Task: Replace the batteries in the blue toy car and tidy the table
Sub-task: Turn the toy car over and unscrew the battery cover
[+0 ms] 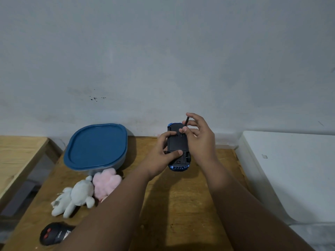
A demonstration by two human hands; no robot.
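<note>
Nearest the camera, well off to the left of the blue toy car (177, 144), a black remote (54, 233) with red buttons lay on the tabletop (172, 200).

A little closer to the car, also on its left, lay a grey plush toy (76, 195) touching a pink plush toy (106, 182). Both were loose clutter, presumably for the tidying part.

The car was upside down with its black underside up, apparently so the battery cover could be reached.
- Left hand (163, 151): gripped the car, with fingers curled over the left edge and thumb pressed on the underside. Judged to be bracing it against twisting.
- Right hand (201, 136): pinched a thin dark tool (186, 122), probably a small screwdriver, between thumb and fingertips. The tool was held nearly upright with its tip down on the underside toward the car's far end, likely in a cover screw. The screw itself was too small to make out.

No batteries were visible. The cover looked closed, so the work was judged to be at the unscrewing stage.

Left of the car sat a container with a blue lid (96, 146), lid on, a likely home for the toys. Right of the car stood a white surface (290, 169). Beyond the car was a bare grey wall (163, 51).
</note>
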